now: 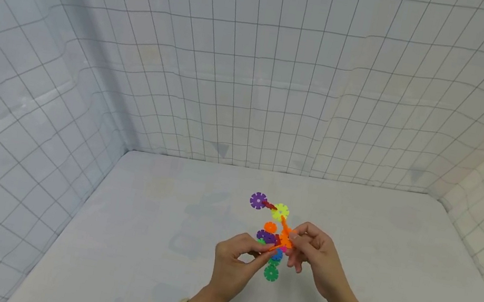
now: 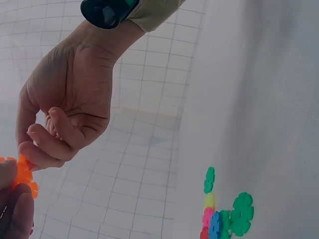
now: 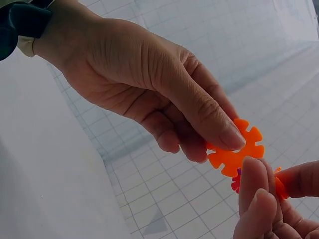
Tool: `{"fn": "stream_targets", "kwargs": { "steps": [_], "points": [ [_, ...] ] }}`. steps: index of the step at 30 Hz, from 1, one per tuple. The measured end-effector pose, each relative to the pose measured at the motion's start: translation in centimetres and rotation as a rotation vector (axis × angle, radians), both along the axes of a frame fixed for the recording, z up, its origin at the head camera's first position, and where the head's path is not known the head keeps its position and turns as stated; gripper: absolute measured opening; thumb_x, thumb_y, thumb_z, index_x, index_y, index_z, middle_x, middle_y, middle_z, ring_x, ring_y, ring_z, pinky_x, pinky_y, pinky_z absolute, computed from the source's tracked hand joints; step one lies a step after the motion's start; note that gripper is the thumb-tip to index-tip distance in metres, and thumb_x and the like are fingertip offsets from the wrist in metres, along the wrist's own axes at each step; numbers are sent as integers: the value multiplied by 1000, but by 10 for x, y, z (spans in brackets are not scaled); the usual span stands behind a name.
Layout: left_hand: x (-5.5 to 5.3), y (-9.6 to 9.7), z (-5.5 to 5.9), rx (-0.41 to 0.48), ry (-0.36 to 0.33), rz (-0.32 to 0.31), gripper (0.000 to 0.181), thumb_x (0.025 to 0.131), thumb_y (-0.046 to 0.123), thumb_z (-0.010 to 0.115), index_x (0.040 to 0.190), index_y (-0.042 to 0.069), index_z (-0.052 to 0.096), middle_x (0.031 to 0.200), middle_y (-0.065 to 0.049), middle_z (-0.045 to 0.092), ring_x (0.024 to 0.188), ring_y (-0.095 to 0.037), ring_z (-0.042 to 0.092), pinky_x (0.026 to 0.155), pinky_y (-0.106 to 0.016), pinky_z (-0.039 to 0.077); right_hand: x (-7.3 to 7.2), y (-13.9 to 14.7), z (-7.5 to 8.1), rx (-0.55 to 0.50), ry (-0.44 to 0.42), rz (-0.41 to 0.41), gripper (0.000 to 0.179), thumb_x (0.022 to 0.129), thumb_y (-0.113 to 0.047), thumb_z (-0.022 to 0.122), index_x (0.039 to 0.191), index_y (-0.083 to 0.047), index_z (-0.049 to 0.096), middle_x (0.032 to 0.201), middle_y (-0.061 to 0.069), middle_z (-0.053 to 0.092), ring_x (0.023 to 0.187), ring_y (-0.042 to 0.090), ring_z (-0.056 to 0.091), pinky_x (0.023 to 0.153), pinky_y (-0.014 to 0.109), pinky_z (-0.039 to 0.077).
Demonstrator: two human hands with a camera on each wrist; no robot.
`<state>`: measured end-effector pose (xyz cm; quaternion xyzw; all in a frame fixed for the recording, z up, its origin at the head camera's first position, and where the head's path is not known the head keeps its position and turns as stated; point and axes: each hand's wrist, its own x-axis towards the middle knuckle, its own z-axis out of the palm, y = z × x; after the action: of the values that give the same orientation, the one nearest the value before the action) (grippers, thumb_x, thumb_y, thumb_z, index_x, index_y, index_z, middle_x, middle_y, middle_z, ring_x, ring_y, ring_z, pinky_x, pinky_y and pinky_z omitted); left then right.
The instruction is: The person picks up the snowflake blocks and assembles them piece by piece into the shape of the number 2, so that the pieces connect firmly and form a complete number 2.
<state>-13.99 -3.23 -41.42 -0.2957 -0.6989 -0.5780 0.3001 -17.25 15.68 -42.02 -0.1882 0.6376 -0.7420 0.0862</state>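
Right hand (image 1: 318, 254) pinches an orange notched disc (image 3: 233, 163) between thumb and fingers, while the left hand (image 1: 233, 262), thumb and forefinger brought together, pinches a second orange piece (image 3: 282, 189) just beside it; whether the two interlock cannot be told. Near the fingertips, in the head view, a purple disc (image 1: 258, 201) and a yellow disc (image 1: 280, 211) show beyond the hands, with a green disc (image 1: 271, 273) on the nearer side, above the white tabletop (image 1: 132, 261).

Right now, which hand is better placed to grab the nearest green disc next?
Left, probably: in the head view, the left hand pinches closer to the green disc than the right hand does. Each pinches an orange piece, though, so it may first need freeing.
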Motion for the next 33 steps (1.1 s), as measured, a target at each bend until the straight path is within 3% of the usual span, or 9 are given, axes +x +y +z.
{"fn": "stream_targets", "kwargs": {
  "steps": [5,11,19,26,33],
  "points": [
    [-6,2,-15,-1,15,20,20,67,-14,78,84,-6,71,71,-9,65,60,-15,61,56,-23,53,1,-2,1,38,-1,-35,18,96,-9,55,90,7,50,68,10,65,52,18,61,46,22,48],
    [-12,1,-36,-26,56,40,23,69,-9,80,89,-1,73,73,-5,66,63,-9,63,57,-20,52,5,-8,-1,109,79,-42,26,99,-11,50,83,10,50,61,14,58,47,22,58,42,23,45],
    [-9,3,-40,-51,135,49,11,79,2,76,90,0,73,74,-5,66,66,-8,65,60,-18,52,6,-11,-3,129,160,-33,26,99,-9,49,78,5,50,55,12,50,40,30,49,35,29,39],
    [-7,6,-42,-26,143,66,23,69,-10,79,89,-1,73,73,-5,66,65,-9,65,60,-19,52,5,-9,-2,117,165,22,24,99,-6,49,77,4,49,52,13,48,39,23,51,35,29,39],
    [-8,8,-49,-21,167,65,23,69,-10,79,90,-1,72,74,-6,65,65,-9,65,60,-19,52,3,-5,-2,129,124,66,23,98,-7,50,78,4,51,51,15,46,40,31,51,37,27,42]
  ]
}}
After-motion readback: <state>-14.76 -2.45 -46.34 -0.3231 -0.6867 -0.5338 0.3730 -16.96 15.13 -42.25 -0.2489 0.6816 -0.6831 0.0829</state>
